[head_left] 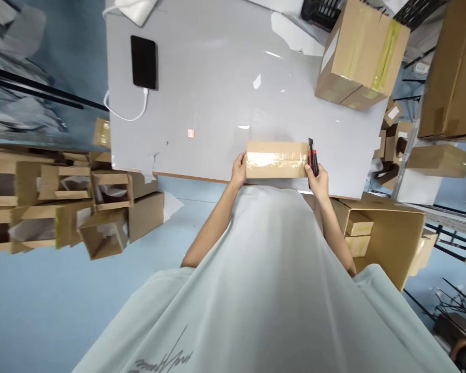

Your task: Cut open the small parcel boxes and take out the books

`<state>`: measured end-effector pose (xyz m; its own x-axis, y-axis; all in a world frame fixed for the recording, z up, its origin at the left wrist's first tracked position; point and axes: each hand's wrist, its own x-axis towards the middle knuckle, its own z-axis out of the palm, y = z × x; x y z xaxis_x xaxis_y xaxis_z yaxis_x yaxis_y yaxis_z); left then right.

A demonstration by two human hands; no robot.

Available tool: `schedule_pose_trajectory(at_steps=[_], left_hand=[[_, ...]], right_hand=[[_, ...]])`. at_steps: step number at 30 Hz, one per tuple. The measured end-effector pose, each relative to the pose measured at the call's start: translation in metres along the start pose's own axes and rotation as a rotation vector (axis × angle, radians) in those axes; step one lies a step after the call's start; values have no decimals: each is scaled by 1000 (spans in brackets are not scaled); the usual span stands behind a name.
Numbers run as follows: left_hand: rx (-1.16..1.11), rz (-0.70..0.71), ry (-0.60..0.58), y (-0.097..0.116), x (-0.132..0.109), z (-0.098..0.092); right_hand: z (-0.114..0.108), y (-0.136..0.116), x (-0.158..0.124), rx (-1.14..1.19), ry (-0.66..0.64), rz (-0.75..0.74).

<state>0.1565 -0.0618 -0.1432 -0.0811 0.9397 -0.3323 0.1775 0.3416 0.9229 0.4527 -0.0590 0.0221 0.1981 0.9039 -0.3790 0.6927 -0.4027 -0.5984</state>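
Note:
A small cardboard box [276,147] with shiny clear tape along its top is at the near edge of the table, right in front of my body. My left hand [238,171] grips its left end, the fingers partly hidden behind it. At the other end, my right hand [318,181] is closed around a black and red utility knife [313,161], with the thumb close against the box's right side. Whether the knife's blade is out cannot be made out.
The grey table [213,93] carries a phone [144,62] with a white cable, paper scraps and a taped carton [363,57] at back right. Open boxes [111,233] are stacked at left. A large open carton [392,238] with small boxes inside stands by my right arm.

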Motion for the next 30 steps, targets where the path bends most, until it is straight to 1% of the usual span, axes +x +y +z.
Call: schedule_pose_trajectory(at_steps=[2, 3, 4, 7, 8, 10, 12, 15, 18, 21, 25, 30], left_hand=[[-51, -68, 67, 2, 4, 11], [-70, -89, 106, 5, 5, 12], [-74, -83, 108, 8, 3, 10], [-60, -22, 70, 21, -8, -7], [-55, -3, 53, 27, -15, -14], [-48, 39, 14, 39, -28, -28], [-34, 92, -38, 51, -38, -37], [15, 143, -130, 61, -46, -41], [22, 142, -176, 59, -48, -37], [-28, 133, -174, 53, -48, -33], [-58, 135, -175, 47, -49, -32], [-71, 157, -191, 44, -47, -33]], right_hand=[[-11, -1, -4, -102, -25, -13], [-16, -1, -6, -149, -31, -41], [-20, -2, -8, -192, -25, -79], [-32, -12, -13, -319, 8, -192], [-35, -18, -14, -364, -10, -216], [-38, -35, -15, -448, -115, -272], [-36, -55, -16, -523, -256, -368], [-27, -88, -13, -686, -455, -510], [-13, -117, -8, -916, -609, -558], [-2, -137, -2, -1093, -677, -571], [4, -148, 3, -1199, -701, -574], [3, -152, 5, -1222, -717, -587]])
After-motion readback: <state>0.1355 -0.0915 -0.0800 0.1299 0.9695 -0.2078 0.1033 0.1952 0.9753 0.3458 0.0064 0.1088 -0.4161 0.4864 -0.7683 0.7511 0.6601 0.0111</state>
